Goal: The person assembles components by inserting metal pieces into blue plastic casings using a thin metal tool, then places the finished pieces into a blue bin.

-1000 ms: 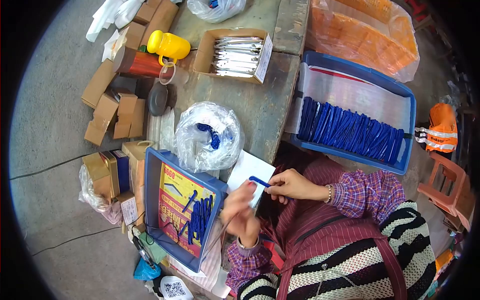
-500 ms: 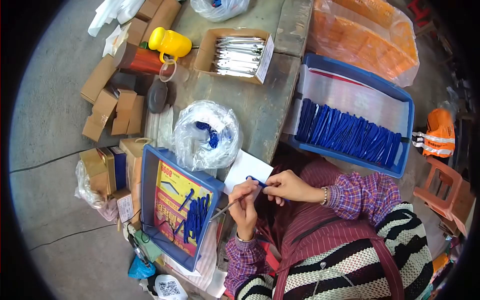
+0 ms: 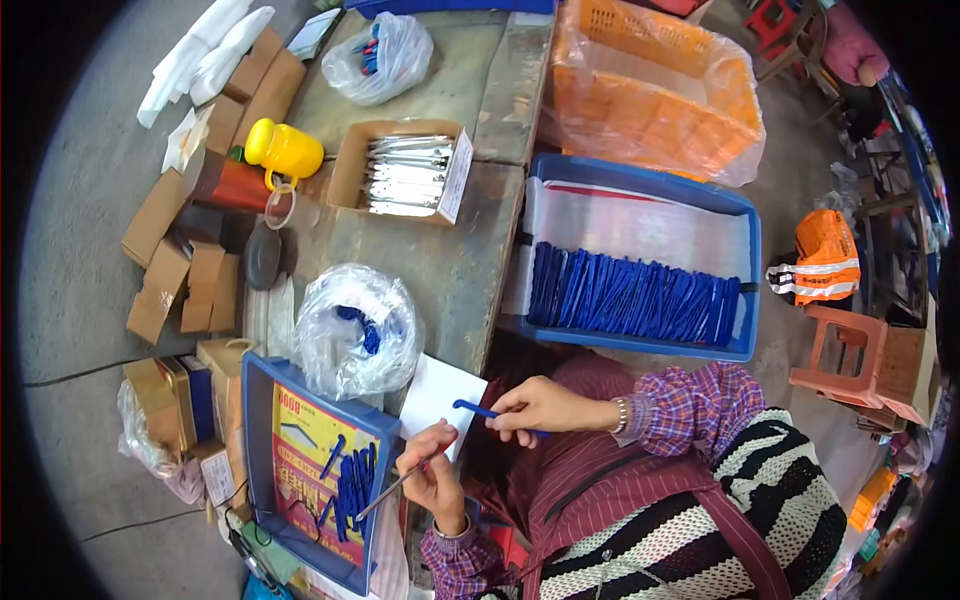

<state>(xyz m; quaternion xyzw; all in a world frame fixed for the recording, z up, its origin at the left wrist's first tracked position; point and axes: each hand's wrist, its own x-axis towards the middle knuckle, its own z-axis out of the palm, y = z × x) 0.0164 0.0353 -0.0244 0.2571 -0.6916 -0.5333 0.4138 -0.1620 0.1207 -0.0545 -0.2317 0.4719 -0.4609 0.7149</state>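
Observation:
My right hand [image 3: 545, 410], with a bracelet at the wrist, grips a slim blue plastic piece [image 3: 478, 410] whose rounded end points left. My left hand [image 3: 430, 472] is closed around a thin metal rod [image 3: 385, 495] that slants down to the left, with a bit of red at the fingertips. Behind both hands lies a white card or box top [image 3: 432, 390] on the table corner. Left of my left hand, a blue tray [image 3: 262, 440] lined with a yellow and red printed sheet holds several loose blue pieces [image 3: 355, 485].
A blue tray [image 3: 748, 290] to the right carries a dense row of blue pieces. On the table [image 3: 455, 270] are a clear plastic bag [image 3: 335, 300], a carton [image 3: 348, 180] of metal parts and a yellow jug [image 3: 285, 150]. An orange crate [image 3: 660, 110] stands behind; cardboard boxes [image 3: 158, 290] line the left.
My hands have moved apart; the blue piece has come away from my left hand and stays in my right. The camera view has shifted, so the table appears lower and further left.

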